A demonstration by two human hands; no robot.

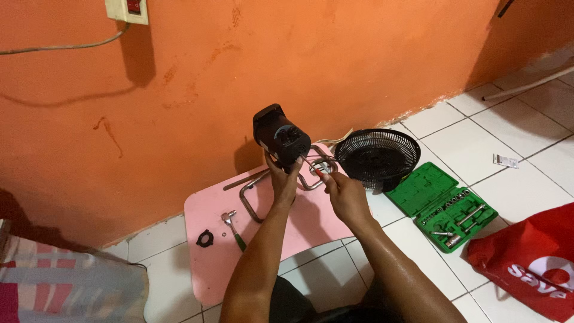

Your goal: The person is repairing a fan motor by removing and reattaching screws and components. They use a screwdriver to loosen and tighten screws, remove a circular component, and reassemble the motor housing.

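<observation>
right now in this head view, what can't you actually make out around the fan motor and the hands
- Tip of the red-handled tool in the right hand: too small, lost against the black motor housing.
- Left hand grip: fingers wrap behind the housing, contact hidden.
- Sockets in the green tool case: too small to tell sizes.
- Metal tube stand: partly covered by both forearms.
- Red bag: cut off by the right edge.

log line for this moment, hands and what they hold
left hand: steadies black fan motor | right hand: red-handled screwdriver at motor | pink table
</observation>
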